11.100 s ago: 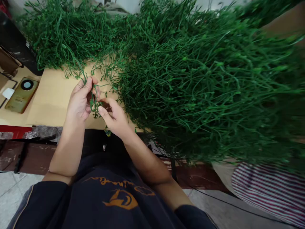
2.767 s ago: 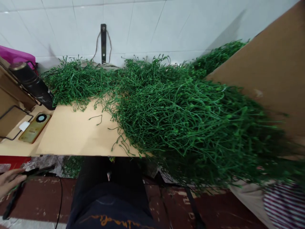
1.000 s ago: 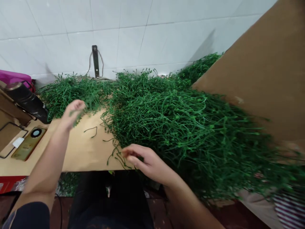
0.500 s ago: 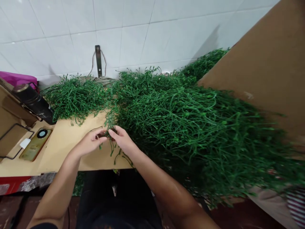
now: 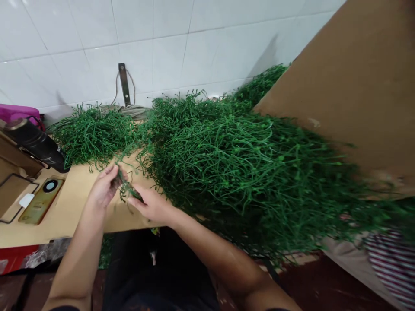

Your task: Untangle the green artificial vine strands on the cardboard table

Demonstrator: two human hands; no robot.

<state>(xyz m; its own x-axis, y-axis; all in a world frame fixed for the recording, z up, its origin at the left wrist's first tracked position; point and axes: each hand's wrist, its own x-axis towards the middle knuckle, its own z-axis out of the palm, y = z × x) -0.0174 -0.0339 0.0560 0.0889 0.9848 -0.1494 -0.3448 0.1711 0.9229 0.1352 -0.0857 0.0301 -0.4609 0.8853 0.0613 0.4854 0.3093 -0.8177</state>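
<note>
Between my hands, over the cardboard-covered table point(image 5: 81, 185), is a small sprig of green artificial plant stems point(image 5: 125, 183). My left hand point(image 5: 108, 183) pinches its upper part between thumb and fingers. On the near right side my right hand point(image 5: 145, 203) has its thumb and fingers closed on the lower end of the sprig. A large heap of the same green stems point(image 5: 233, 160) lies just right of my right hand. Behind my left hand rests a smaller pile of green stems point(image 5: 94, 134).
A black bottle point(image 5: 37, 142) leans at the left beside a phone point(image 5: 42, 201) and a black wire frame point(image 5: 19, 216). A large cardboard sheet point(image 5: 350, 95) rises at the right. Against the tiled wall point(image 5: 168, 56) stands a metal bracket point(image 5: 123, 84). Striped cloth point(image 5: 394, 263) shows at lower right.
Both hands have moved left and my left hand has lifted, drawing the sprig away from the large heap's edge. The hands are farther apart, and the view has shifted slightly right.
</note>
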